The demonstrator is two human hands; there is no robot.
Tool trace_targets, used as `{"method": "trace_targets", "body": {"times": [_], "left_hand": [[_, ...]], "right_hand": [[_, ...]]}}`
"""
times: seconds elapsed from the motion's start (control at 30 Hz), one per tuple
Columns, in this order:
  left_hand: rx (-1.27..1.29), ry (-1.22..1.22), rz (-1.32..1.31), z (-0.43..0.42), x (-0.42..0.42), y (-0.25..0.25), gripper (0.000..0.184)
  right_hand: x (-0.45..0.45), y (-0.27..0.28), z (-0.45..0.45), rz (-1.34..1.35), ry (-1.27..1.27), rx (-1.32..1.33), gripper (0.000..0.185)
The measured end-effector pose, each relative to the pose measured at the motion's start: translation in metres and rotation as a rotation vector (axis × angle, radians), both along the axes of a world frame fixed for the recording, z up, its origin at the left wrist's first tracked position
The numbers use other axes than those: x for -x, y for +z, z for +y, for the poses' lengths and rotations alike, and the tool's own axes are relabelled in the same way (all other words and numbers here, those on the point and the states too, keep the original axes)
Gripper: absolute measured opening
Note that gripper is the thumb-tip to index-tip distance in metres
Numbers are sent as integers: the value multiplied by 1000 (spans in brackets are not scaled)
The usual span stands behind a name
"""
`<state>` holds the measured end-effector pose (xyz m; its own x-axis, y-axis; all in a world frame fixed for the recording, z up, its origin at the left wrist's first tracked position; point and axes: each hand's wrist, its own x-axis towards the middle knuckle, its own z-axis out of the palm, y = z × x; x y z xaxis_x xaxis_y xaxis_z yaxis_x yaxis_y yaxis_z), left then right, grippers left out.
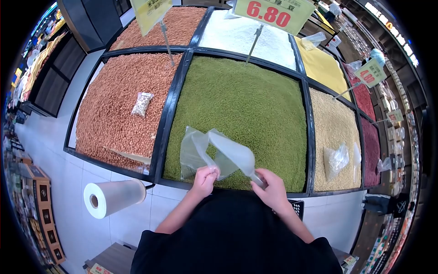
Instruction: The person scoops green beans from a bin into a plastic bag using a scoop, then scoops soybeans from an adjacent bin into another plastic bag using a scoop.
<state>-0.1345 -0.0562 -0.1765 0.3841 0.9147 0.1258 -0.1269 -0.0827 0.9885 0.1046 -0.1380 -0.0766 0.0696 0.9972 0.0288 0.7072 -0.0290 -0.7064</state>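
Note:
My left hand (206,179) is closed on the edge of a clear plastic bag (193,148), which hangs open over the green beans (242,100). In my right hand (271,187) is the handle of a translucent white scoop (235,153). The scoop tilts up to the left, with its tip close to the bag's mouth; whether the tip is inside, I cannot tell. No beans can be made out in the bag or the scoop. Both hands are above the near edge of the green bean bin.
Peanuts (118,91) with a small packed bag (142,104) fill the left bin. Pale grain (335,132) with a plastic bag (336,160) lies to the right. A bag roll (114,196) sticks out at front left. A price sign (273,13) stands behind the beans.

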Motion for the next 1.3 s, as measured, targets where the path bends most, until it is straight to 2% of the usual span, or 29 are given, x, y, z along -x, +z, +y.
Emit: {"method": "trace_targets", "body": {"times": [0.13,0.2,0.23,0.37,0.43,0.53,0.6,0.67,0.77,0.87,1.13,1.3], "left_hand": [[-8,45,-48,1,-5,4,15],[-8,4,-52,2,-3,-2,15],[-10,-27,-57,3,-1,-4,15],[8,-58,-37,4,-2,-2,15],[-11,5,-42,2,-5,1,15],[33,3,-27,-2,-2,-1,18],[23,-18,-2,-3,2,-2,16],[13,-39,22,-3,3,-2,16],[-51,-30,97,-3,4,-1,18],[-90,-12,115,0,2,-3,19],[-124,-29,129,3,3,2,21],[-140,-83,93,7,4,-4,23]], "right_hand": [[-18,-22,-27,186,-141,100,29],[-22,-39,-32,613,-412,53,25],[-29,-47,-31,643,-480,47,23],[-74,-102,-35,585,-677,-13,18],[-102,-139,-43,506,-819,-27,20],[-124,-164,-45,486,-935,2,23],[-134,-184,-43,467,-969,16,25],[-149,-221,-41,301,-953,-36,24],[-110,-182,-10,449,-940,-5,21],[-100,-185,7,511,-903,-28,22],[-63,-142,25,723,-924,12,24],[-57,-126,18,952,-830,-55,24]]}}
